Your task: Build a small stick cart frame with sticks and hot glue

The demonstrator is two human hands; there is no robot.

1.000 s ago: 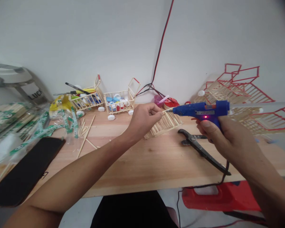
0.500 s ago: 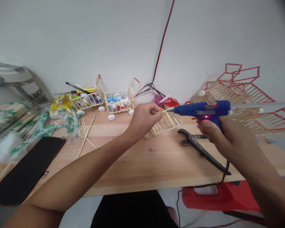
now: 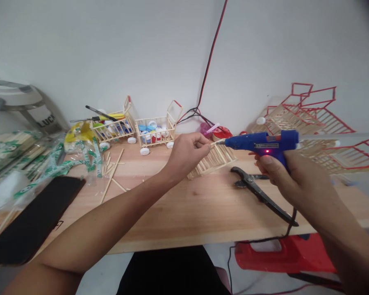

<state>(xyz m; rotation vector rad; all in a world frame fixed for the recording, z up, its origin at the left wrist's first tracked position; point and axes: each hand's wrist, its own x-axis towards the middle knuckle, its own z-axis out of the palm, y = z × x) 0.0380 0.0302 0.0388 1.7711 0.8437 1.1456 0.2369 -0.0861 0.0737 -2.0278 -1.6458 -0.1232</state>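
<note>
My right hand (image 3: 290,176) grips a blue hot glue gun (image 3: 261,143) with a red light on, its nozzle pointing left. My left hand (image 3: 186,155) pinches a short wooden stick (image 3: 214,142) whose end meets the nozzle tip. Both hands are raised over a wooden table (image 3: 178,209). Just behind the stick lies a slatted frame of wooden sticks (image 3: 212,160).
Black pliers (image 3: 260,192) lie on the table under the gun. Two small stick carts (image 3: 155,129) with bottle caps stand at the back. Red-edged stick frames (image 3: 313,119) pile up at the right. Loose sticks (image 3: 112,174), green-printed packets (image 3: 33,168) and a black phone (image 3: 30,221) lie left.
Almost nothing differs; the glue gun nozzle and the stick stay together, with only a slight shift of both hands.
</note>
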